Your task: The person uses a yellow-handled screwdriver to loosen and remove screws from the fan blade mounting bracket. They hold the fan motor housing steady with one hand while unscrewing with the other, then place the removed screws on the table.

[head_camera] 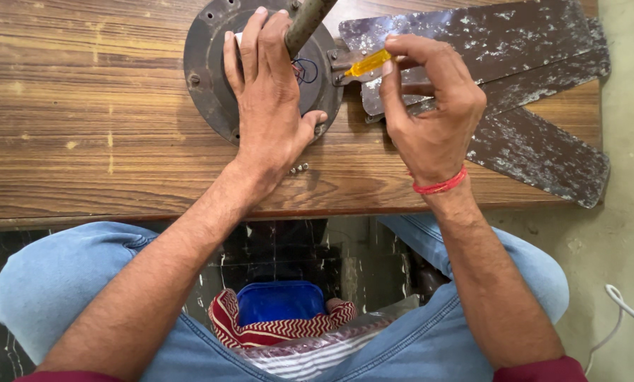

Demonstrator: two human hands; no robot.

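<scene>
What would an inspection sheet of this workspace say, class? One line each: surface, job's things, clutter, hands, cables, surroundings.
Surface: wooden table, worn and scratched.
Job's things: round fan motor with rod; stacked worn blades; yellow-handled screwdriver.
Clutter: small screws near the table edge.
Hands: left hand pressed flat on the motor; right hand has its grip on the screwdriver.
Cables: white cable on the floor.
Surroundings: blue container and patterned cloth between the knees.

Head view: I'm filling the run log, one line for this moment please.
left hand pressing fan motor | right hand holding yellow screwdriver at blade bracket | wooden table
</scene>
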